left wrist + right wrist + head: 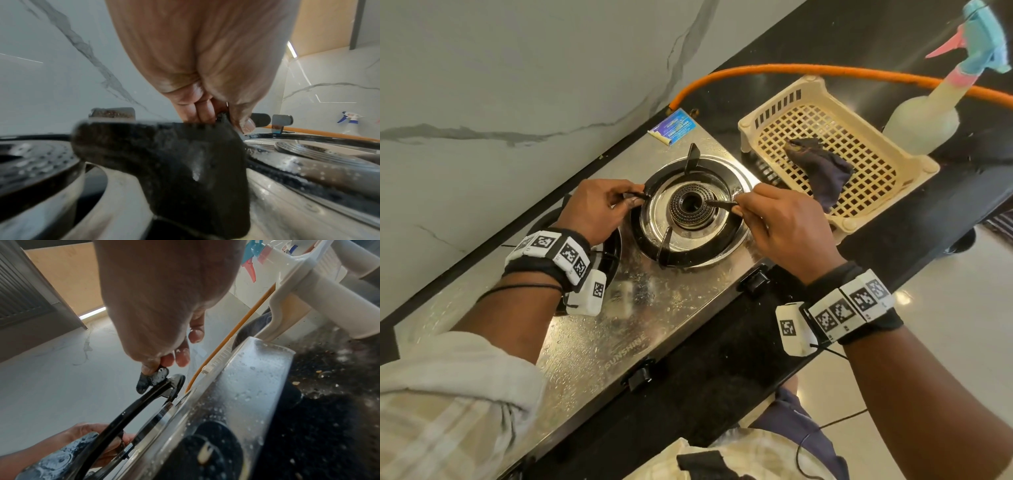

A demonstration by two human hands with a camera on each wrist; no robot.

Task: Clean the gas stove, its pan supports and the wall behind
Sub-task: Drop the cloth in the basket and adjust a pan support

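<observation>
Hands (599, 209) (787, 222) pinching opposite prongs of pan support (690, 251).

The pan support (690, 209) sat on the stove (599, 329), ringing the burner (692, 206). Behind the stove rose the wall (500, 75). Right of the stove stood a basket (866, 192) holding a cloth (822, 168), a spray bottle (924, 120) beyond it.

Wet steel gas stove (599, 342), black ring pan support (688, 253) over its right burner (690, 205), marble wall (500, 85) behind
</observation>
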